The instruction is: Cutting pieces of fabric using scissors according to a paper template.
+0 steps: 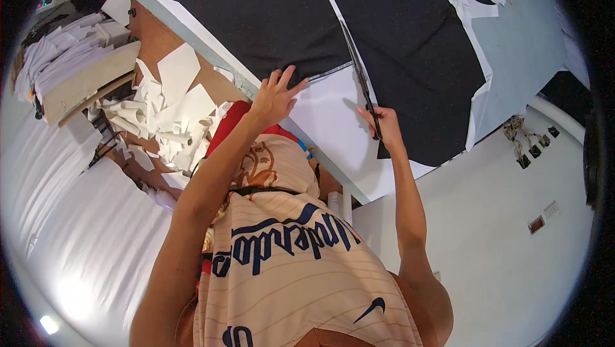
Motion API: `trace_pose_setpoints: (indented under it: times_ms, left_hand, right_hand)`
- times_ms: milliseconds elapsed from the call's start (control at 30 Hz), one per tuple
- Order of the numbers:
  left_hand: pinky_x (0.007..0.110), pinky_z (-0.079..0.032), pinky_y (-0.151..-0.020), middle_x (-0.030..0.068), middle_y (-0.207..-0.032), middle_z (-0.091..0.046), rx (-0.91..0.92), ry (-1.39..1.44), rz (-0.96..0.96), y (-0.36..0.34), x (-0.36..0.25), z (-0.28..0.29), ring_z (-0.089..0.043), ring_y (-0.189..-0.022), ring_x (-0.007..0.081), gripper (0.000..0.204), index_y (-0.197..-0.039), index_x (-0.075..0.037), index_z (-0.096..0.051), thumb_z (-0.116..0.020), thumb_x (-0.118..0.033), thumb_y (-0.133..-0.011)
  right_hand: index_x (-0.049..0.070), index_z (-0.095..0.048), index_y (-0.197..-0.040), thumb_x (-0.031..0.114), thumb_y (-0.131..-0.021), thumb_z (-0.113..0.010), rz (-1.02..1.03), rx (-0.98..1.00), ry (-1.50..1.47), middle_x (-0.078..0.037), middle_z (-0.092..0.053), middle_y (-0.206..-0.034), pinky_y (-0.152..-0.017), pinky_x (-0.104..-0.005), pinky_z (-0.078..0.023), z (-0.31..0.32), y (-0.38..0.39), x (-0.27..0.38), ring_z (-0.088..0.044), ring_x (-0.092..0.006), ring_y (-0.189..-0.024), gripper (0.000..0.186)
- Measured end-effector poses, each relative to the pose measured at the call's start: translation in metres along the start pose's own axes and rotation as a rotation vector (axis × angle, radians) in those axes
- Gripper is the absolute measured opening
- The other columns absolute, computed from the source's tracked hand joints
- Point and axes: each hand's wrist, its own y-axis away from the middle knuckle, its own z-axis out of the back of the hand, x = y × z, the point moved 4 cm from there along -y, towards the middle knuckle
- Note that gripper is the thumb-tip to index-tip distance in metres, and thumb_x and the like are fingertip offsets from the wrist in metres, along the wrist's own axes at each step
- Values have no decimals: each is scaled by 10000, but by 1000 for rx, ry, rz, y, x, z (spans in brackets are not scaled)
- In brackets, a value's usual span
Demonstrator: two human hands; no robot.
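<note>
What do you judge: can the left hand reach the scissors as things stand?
Probably yes: only flat black fabric and white surface lie between the left hand and scissors, though the right hand holds the handles.

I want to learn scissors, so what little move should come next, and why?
Perhaps the left grip should press the left black cloth flat: it is spread at that cloth's near edge, while the right grip holds long scissors whose blades lie along the cloth's right side.
</note>
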Motion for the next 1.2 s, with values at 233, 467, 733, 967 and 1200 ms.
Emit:
trace_pose_setpoints:
  times_ms: [233, 467, 733, 967, 1200]
  left_hand:
    - [519, -506, -1002, 189, -1605, -399, 22, 20, -2, -3, -2, 9, -479, -1336, 406, 669, -1540, -297, -568, -752, -208, -904]
    - [511, -514, -998, 191, -1606, -401, 28, 4, 16, -3, -2, 12, -479, -1339, 404, 663, -1539, -284, -571, -753, -217, -905]
    - [520, -512, -1000, 197, -1597, -391, 53, -38, -4, -6, -3, 16, -469, -1333, 417, 715, -1585, -303, -509, -746, -254, -912]
    - [508, -497, -1008, 195, -1591, -393, 42, -15, -7, -5, -4, 17, -471, -1327, 414, 713, -1576, -304, -519, -749, -244, -904]
    - [516, -492, -1006, 190, -1593, -382, 33, -14, -4, -7, -5, 14, -462, -1335, 411, 695, -1568, -302, -527, -748, -242, -912]
  right_hand:
    - [118, -623, -730, 425, -926, -847, 28, 62, -152, 48, -531, -579, -472, -254, -343, -5, -24, 37, -499, -62, -478, 428]
    - [94, -616, -696, 425, -922, -851, 17, -24, -7, 42, -528, -576, -473, -262, -351, -4, -24, 55, -498, -73, -473, 465]
    - [117, -579, -682, 510, -903, -845, 33, 63, -107, 33, -537, -604, -506, -260, -373, -4, -50, 79, -517, -78, -505, 523]
    - [128, -578, -674, 552, -878, -855, 13, 0, -104, 41, -538, -610, -509, -254, -379, -12, -53, 96, -528, -70, -517, 546]
    - [129, -574, -673, 549, -910, -824, 16, 37, -120, 43, -529, -604, -515, -245, -379, -7, -66, 110, -530, -69, -519, 543]
